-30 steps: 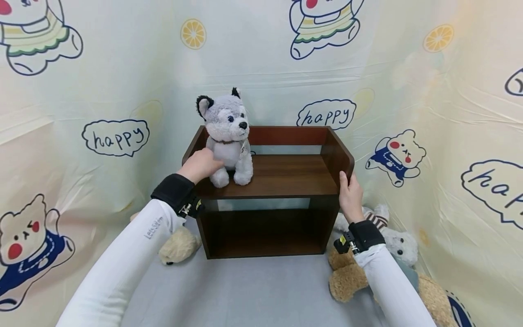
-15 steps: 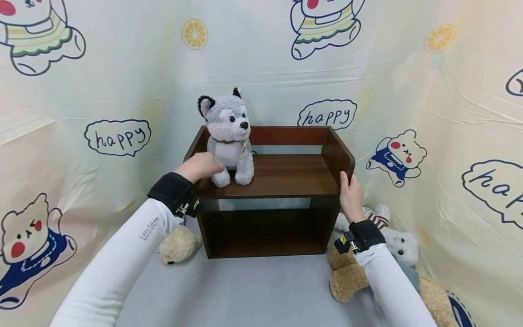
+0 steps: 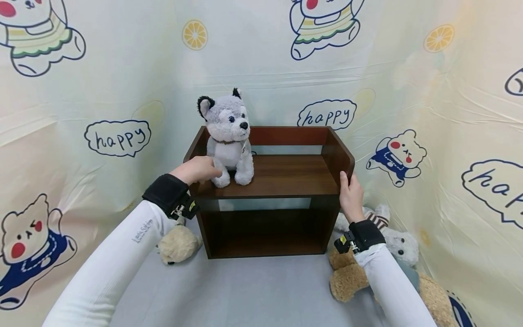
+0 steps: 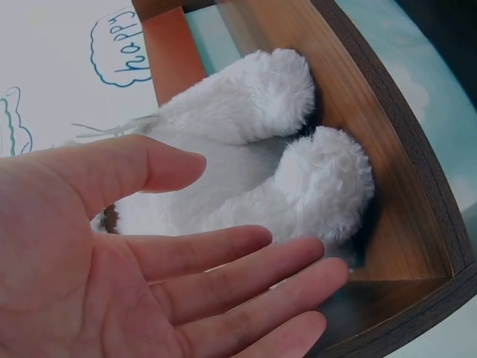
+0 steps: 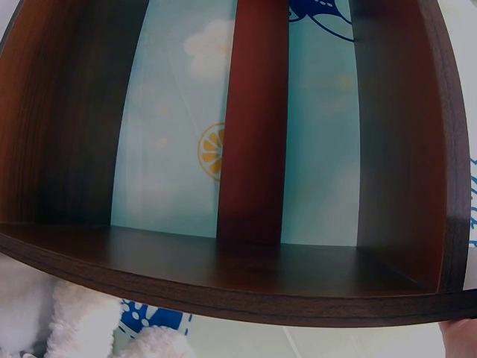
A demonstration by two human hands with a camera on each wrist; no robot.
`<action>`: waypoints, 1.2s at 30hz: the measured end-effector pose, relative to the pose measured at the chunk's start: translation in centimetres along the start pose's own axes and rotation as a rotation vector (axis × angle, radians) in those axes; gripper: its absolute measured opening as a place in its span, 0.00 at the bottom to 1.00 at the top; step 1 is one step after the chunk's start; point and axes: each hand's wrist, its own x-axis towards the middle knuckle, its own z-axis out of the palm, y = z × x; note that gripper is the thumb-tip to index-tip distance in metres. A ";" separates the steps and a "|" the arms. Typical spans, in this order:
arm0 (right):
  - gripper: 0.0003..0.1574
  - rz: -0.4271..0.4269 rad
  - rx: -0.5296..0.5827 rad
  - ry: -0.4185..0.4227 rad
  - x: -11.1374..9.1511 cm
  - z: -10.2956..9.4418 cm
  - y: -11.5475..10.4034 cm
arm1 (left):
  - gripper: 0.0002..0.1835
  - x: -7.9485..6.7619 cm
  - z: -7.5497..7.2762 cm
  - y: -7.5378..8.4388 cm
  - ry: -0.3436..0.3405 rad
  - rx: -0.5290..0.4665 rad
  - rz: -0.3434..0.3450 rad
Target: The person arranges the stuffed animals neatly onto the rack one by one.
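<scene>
A grey-and-white plush husky [image 3: 228,152] sits upright at the left end of the upper board of a dark brown two-tier wooden shelf [image 3: 294,175]. My left hand [image 3: 198,169] is beside the husky's legs, over the shelf's left side. In the left wrist view its fingers [image 4: 223,291] are extended and spread from the thumb, palm showing, with the white legs behind them. My right hand [image 3: 351,197] grips the front edge of the shelf's right side panel, thumb on the near face. Only a bit of that hand shows at the right wrist view's lower right corner.
A cream plush toy [image 3: 179,245] lies on the grey tabletop [image 3: 261,290] left of the shelf. Several plush toys, among them a brown one [image 3: 347,281] and a white one [image 3: 402,247], are piled at the right under my forearm. Printed cloth hangs behind and at both sides.
My left hand has drawn slightly left and down from the husky, and its wrist has come nearer. The husky, the shelf and my right hand have stayed in place.
</scene>
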 end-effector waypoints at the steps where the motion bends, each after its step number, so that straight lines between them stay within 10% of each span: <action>1: 0.29 0.001 -0.002 0.001 0.0 0.0 0.0 | 0.13 -0.1 0.0 0.0 -0.003 -0.004 0.006; 36: 0.28 -0.001 0.007 0.006 0.2 0.2 0.1 | 0.16 -2.8 3.8 -2.4 -0.153 0.110 0.376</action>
